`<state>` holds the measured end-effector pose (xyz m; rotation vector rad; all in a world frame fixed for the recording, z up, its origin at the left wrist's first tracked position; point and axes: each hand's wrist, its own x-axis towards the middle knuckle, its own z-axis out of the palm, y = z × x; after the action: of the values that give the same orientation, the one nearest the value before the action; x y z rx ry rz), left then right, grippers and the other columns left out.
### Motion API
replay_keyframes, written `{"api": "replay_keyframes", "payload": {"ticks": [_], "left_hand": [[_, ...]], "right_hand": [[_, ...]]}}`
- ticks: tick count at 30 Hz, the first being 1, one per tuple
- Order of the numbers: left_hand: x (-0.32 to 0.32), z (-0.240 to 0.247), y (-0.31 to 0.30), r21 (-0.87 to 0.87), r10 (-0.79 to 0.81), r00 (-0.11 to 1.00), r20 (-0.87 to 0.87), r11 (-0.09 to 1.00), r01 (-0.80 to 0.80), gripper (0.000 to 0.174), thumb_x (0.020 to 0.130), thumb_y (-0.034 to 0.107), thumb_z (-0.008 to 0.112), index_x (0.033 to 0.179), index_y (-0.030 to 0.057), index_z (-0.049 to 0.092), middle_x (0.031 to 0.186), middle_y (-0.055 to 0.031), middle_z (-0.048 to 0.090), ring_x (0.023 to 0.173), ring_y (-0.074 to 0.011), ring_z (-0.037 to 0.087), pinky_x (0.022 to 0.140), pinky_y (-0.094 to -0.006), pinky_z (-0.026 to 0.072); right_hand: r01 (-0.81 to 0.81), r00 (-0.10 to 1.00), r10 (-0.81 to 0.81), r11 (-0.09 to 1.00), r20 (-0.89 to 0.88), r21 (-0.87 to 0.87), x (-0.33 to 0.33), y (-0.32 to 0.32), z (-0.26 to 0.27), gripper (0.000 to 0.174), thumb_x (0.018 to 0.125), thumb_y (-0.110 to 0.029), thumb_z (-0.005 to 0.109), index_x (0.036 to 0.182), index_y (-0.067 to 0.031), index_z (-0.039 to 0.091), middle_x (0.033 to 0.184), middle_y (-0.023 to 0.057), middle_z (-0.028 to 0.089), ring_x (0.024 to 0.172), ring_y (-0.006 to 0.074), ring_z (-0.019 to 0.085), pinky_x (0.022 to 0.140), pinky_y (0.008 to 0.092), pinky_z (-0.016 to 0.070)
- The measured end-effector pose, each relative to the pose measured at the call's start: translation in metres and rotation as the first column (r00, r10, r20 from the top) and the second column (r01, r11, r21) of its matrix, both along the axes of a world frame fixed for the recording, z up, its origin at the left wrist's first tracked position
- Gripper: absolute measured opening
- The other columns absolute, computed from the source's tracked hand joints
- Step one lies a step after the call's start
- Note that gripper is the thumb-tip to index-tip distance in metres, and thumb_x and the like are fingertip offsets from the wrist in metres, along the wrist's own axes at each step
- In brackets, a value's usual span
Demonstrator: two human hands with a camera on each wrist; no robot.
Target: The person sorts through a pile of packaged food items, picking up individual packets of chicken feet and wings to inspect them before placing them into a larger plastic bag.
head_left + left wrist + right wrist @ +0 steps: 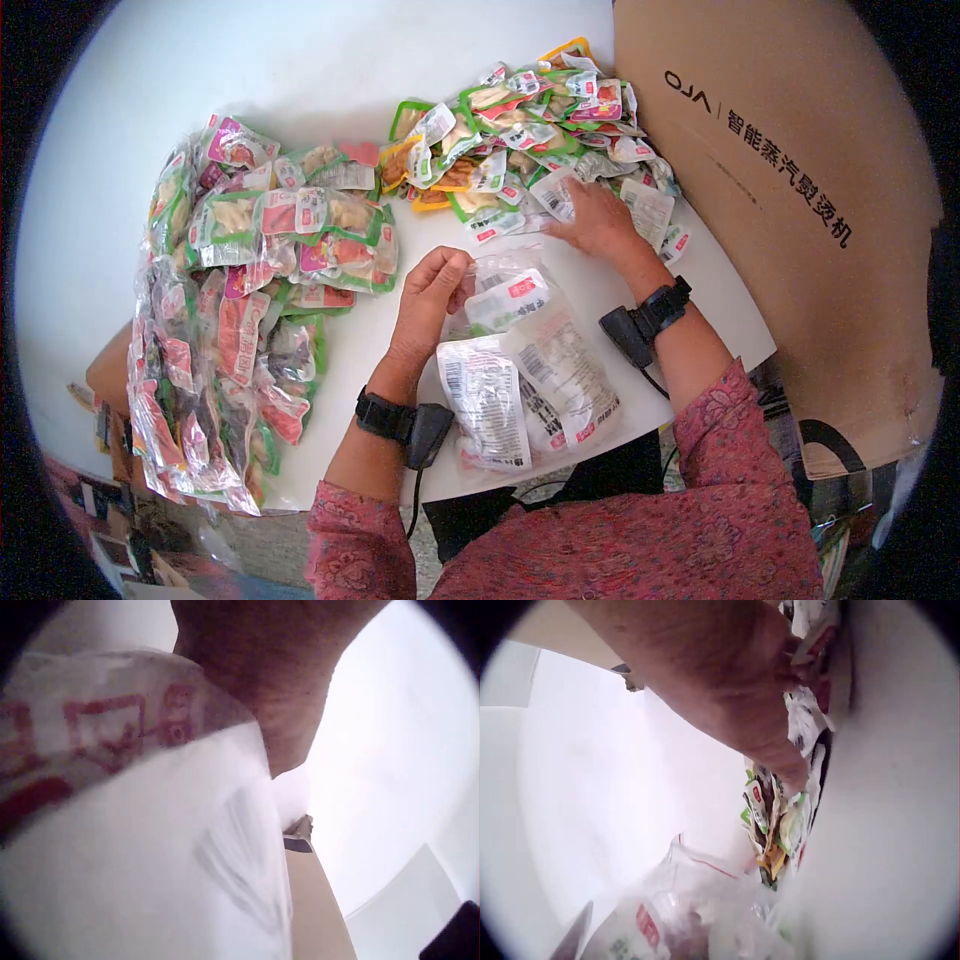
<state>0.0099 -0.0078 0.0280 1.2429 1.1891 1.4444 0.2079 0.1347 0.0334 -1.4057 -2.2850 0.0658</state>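
Observation:
My left hand (pixel 430 285) grips the top edge of a clear plastic bag (pixel 505 262) that lies near the table's front edge. Inside it are several snack packets (pixel 480 395), their white printed backs facing up. My right hand (pixel 600 225) reaches into a loose pile of snack packets (pixel 520 120) at the back. Its thumb and fingers pinch a white-backed packet (pixel 553 195) at the pile's near side. From the right wrist, the same hand (pixel 735 690) shows with crumpled packets at its fingertips. Pale plastic with red print (pixel 112 735) fills much of the left wrist view.
On the left, filled clear bags of snack packets (pixel 235 330) lie in a large heap on the white table (pixel 330 440). A big brown cardboard box (pixel 790 200) with black lettering stands along the right side. Cables hang from both wrist cameras.

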Motion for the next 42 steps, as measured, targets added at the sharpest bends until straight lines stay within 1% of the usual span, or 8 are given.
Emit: {"api": "replay_keyframes", "payload": {"ticks": [9, 15, 17, 18, 21, 26, 33, 42], "left_hand": [[-0.009, -0.014, 0.004, 0.014, -0.036, 0.978, 0.205, 0.999, 0.033, 0.02, 0.088, 0.025, 0.047, 0.088, 0.0059, 0.054, 0.079, 0.0, 0.055, 0.061, -0.0042, 0.05, 0.053, -0.0161, 0.0407], [-0.01, -0.018, 0.003, 0.02, -0.018, 0.978, 0.209, 1.0, 0.014, 0.023, 0.089, 0.025, 0.046, 0.087, 0.004, 0.055, 0.085, -0.0014, 0.056, 0.066, -0.0065, 0.051, 0.062, -0.0194, 0.0446], [-0.012, -0.019, 0.004, 0.012, -0.022, 0.983, 0.185, 1.0, 0.02, 0.023, 0.089, 0.025, 0.046, 0.087, 0.004, 0.056, 0.087, -0.0016, 0.056, 0.068, -0.0069, 0.051, 0.062, -0.0202, 0.0444], [-0.012, -0.016, 0.002, 0.009, -0.048, 0.988, 0.146, 0.999, 0.047, 0.026, 0.089, 0.027, 0.046, 0.087, 0.0036, 0.056, 0.089, -0.0022, 0.056, 0.071, -0.0075, 0.052, 0.063, -0.0205, 0.0441], [-0.008, -0.019, 0.002, -0.023, -0.086, 0.99, 0.115, 0.996, 0.089, 0.026, 0.088, 0.029, 0.046, 0.088, 0.0055, 0.057, 0.083, 0.0003, 0.055, 0.065, -0.0052, 0.045, 0.057, -0.0191, 0.0372], [0.013, 0.003, -0.011, 0.086, -0.097, 0.975, 0.198, 0.993, 0.081, 0.031, 0.087, 0.03, 0.05, 0.109, 0.0081, 0.049, 0.095, 0.0004, 0.055, 0.067, -0.0025, 0.045, 0.052, -0.0196, 0.0361], [0.006, -0.014, 0.003, -0.012, -0.025, 0.971, 0.24, 1.0, 0.028, 0.028, 0.087, 0.032, 0.05, 0.104, 0.0095, 0.053, 0.078, 0.0025, 0.056, 0.059, -0.0024, 0.046, 0.055, -0.0178, 0.0411], [-0.003, -0.007, -0.001, -0.027, 0.106, 0.936, 0.334, 0.994, -0.104, 0.03, 0.088, 0.038, 0.045, 0.094, 0.0093, 0.052, 0.057, 0.0034, 0.046, 0.046, -0.0044, 0.04, 0.048, -0.0202, 0.0425]], "right_hand": [[-0.019, 0.99, 0.016, 1.0, 0.139, 0.024, -0.007, 0.003, 0.004, 0.04, 0.072, -0.014, 0.052, 0.11, -0.0003, 0.047, 0.094, 0.0213, 0.057, 0.089, 0.0366, 0.055, 0.079, 0.0444, 0.044], [-0.005, 0.974, 0.019, 0.998, -0.224, 0.063, 0.002, 0.014, 0.017, 0.029, 0.074, -0.009, 0.046, 0.1, -0.0007, 0.054, 0.082, 0.0144, 0.061, 0.075, 0.0271, 0.06, 0.072, 0.0391, 0.0465], [-0.559, 0.484, 0.068, 0.791, -0.873, -0.248, 0.002, 0.013, 0.018, 0.029, 0.075, -0.008, 0.047, 0.101, 0.0001, 0.054, 0.084, 0.0077, 0.061, 0.077, 0.0172, 0.059, 0.07, 0.0333, 0.0467], [-0.69, 0.289, -0.007, 0.691, -0.957, -0.214, -0.004, 0.007, 0.02, 0.03, 0.078, -0.01, 0.048, 0.106, -0.0007, 0.053, 0.09, 0.0033, 0.059, 0.081, 0.01, 0.055, 0.072, 0.0266, 0.045], [-0.874, 0.105, -0.091, 0.466, -0.99, -0.135, -0.018, -0.012, 0.025, 0.03, 0.081, -0.011, 0.046, 0.109, -0.0004, 0.052, 0.097, 0.0048, 0.058, 0.087, 0.0104, 0.054, 0.077, 0.0247, 0.0429], [-0.854, 0.238, 0.148, 0.503, -0.96, -0.134, -0.035, -0.026, 0.014, 0.032, 0.084, -0.02, 0.05, 0.109, -0.0004, 0.053, 0.099, 0.0028, 0.057, 0.086, 0.0085, 0.052, 0.074, 0.0237, 0.043], [-0.803, 0.521, 0.288, 0.485, -0.803, -0.347, -0.037, -0.035, 0.015, 0.032, 0.083, -0.028, 0.053, 0.102, -0.0025, 0.058, 0.084, -0.0033, 0.052, 0.072, 0.0052, 0.049, 0.06, 0.0201, 0.0401], [-0.788, 0.433, 0.231, 0.566, -0.871, -0.242, -0.04, -0.037, 0.007, 0.032, 0.081, -0.029, 0.058, 0.096, -0.0019, 0.055, 0.081, 0.0007, 0.055, 0.072, 0.0096, 0.053, 0.063, 0.0242, 0.0462]]}}
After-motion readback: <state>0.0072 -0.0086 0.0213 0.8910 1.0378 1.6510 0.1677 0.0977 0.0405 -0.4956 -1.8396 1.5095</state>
